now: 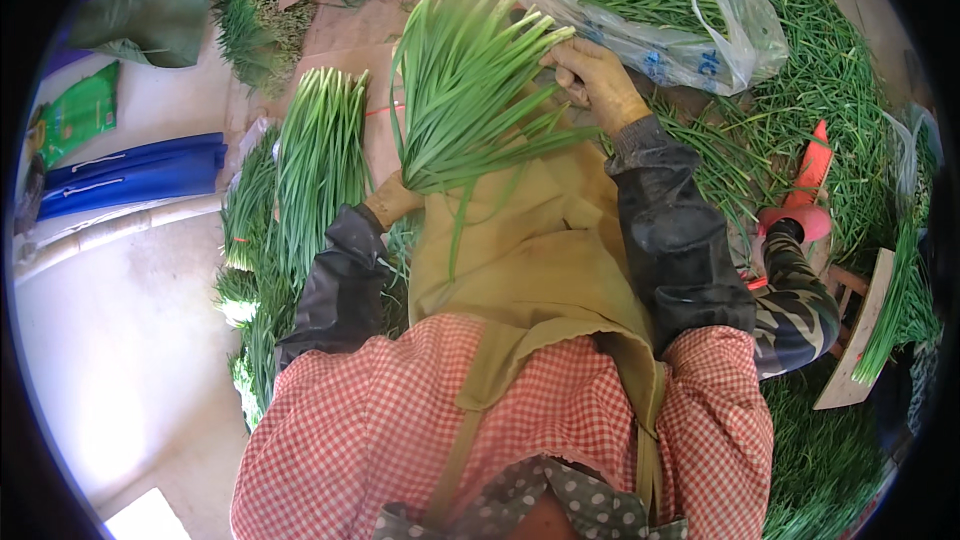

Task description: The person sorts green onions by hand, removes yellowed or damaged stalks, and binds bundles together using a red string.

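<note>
A fanned-out bunch of green Chinese chives [457, 90] with pale cut ends lies over my apron-covered lap. My left hand [394, 199] is closed around its leafy lower end. At the upper right of the bunch, my right hand [589, 75] has its fingers bent at the pale stem ends; whether it pinches a stem cannot be told. To the left stands another neat bundle of chives [322, 157], its cut ends pointing away from me.
Beyond my right hand lies a clear plastic bag [720, 52] of chives. Loose chives [810, 52] cover the floor at right, near a co-worker's camouflage-clad leg [795, 300] and a board [855, 345]. A folded blue cloth [135, 172] and a green packet [79, 116] are at left.
</note>
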Action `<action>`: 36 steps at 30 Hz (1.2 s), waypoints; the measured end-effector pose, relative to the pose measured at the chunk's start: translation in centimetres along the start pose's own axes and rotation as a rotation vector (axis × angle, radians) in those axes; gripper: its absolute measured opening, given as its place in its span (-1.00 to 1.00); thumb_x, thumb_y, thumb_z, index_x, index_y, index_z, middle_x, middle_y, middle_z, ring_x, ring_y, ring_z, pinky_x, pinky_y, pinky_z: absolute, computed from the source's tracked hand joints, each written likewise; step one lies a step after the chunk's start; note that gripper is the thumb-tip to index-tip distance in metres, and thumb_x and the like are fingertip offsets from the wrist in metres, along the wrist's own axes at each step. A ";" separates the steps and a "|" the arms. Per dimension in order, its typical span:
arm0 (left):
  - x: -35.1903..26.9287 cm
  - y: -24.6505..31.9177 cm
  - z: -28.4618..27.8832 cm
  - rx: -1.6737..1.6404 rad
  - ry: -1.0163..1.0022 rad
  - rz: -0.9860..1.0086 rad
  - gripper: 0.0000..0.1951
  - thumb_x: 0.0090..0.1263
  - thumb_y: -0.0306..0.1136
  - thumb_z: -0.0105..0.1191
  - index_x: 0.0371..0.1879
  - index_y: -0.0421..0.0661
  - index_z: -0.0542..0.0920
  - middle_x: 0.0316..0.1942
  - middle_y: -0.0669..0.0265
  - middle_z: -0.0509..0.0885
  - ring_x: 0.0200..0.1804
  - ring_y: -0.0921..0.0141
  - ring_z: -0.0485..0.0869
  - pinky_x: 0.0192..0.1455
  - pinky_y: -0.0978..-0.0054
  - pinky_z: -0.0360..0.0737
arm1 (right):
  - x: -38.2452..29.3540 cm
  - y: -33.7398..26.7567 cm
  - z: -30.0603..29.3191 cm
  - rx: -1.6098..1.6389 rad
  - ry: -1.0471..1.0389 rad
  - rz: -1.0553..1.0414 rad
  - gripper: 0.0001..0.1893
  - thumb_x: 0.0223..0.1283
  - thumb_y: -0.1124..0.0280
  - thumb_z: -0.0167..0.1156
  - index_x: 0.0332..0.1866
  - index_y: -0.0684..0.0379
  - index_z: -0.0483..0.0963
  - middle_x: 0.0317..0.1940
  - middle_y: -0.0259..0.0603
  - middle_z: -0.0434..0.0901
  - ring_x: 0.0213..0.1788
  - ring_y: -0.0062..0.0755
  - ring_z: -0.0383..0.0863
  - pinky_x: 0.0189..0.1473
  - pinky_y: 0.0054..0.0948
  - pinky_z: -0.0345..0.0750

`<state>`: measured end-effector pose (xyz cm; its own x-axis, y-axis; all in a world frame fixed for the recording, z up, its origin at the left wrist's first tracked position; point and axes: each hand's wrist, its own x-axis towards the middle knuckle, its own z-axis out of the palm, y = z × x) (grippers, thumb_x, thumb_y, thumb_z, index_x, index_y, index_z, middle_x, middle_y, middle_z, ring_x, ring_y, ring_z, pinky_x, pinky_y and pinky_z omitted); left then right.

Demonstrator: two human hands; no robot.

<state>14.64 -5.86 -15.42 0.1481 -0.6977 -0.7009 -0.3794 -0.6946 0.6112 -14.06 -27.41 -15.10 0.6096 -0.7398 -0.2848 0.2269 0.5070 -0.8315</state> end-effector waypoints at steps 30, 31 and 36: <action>0.1 -0.2 0.2 0.107 0.051 0.119 -0.51 0.17 -0.43 0.31 0.12 -0.21 0.54 -0.04 0.26 0.68 -0.03 0.46 0.63 0.05 0.50 0.56 | 2.5 0.7 -1.8 -0.576 0.376 -0.116 -0.72 0.08 0.22 0.21 -0.31 0.27 0.55 -0.50 -0.11 0.63 -0.52 -0.27 0.52 -0.38 -0.37 0.44; -0.2 0.0 0.2 0.086 0.028 0.083 -0.51 0.16 -0.44 0.30 0.11 -0.21 0.54 -0.04 0.26 0.68 -0.04 0.46 0.63 0.04 0.50 0.56 | 2.4 0.5 -3.0 -0.855 0.478 -0.220 -0.67 0.07 0.17 0.21 -0.31 0.29 0.55 -0.47 -0.05 0.64 -0.47 -0.16 0.56 -0.32 -0.31 0.48; -0.5 0.9 0.1 0.044 0.030 0.050 -0.54 0.12 -0.48 0.29 0.07 -0.20 0.57 -0.06 0.27 0.69 -0.05 0.46 0.62 0.03 0.48 0.55 | -1.3 5.7 -22.9 -1.386 0.791 0.053 -0.73 0.07 0.18 0.23 -0.28 0.18 0.60 -0.39 0.03 0.64 -0.37 -0.09 0.65 -0.30 -0.18 0.56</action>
<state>14.12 -6.05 -14.56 0.1554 -0.7368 -0.6580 -0.4268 -0.6508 0.6279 -30.94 -33.63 -30.39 -0.0356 -0.9916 -0.1240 -0.8842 0.0891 -0.4585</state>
